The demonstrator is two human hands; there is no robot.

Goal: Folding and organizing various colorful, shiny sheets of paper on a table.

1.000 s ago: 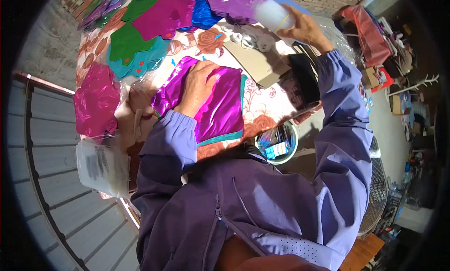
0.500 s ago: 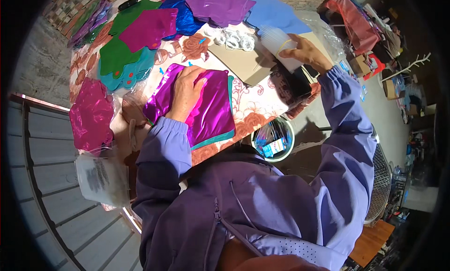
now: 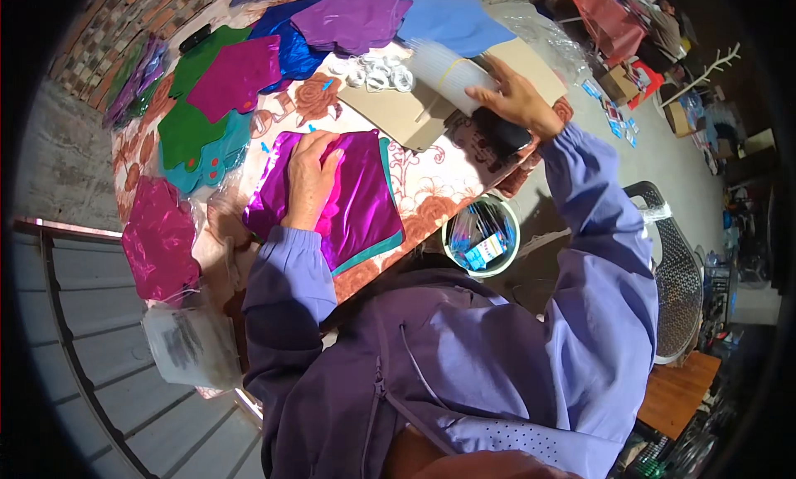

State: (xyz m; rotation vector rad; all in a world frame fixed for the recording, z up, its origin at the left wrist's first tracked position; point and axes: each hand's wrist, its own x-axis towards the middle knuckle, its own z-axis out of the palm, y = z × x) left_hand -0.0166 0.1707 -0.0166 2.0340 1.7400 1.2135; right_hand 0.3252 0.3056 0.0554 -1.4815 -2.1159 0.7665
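Note:
My left hand lies flat, fingers stretched, on a shiny magenta sheet. A teal layer shows along that sheet's right and lower edges. At the right of the table, my right hand is at the near end of a bundle of thin translucent sticks with a yellow band round it. Its thumb and fingers are spread apart, and the thumb appears to touch the bundle. Beneath lies tan cardboard, with a dark object in shadow beside it.
White coiled loops lie left of the sticks. Purple, blue, green and magenta cut sheets surround the work area. A bucket stands below the table edge; a mesh-backed chair is at right.
The view has shifted, moving the table items slightly left. My right hand's fingers have spread at the stick bundle, which now lies across the cardboard. My left hand stays on the magenta sheet.

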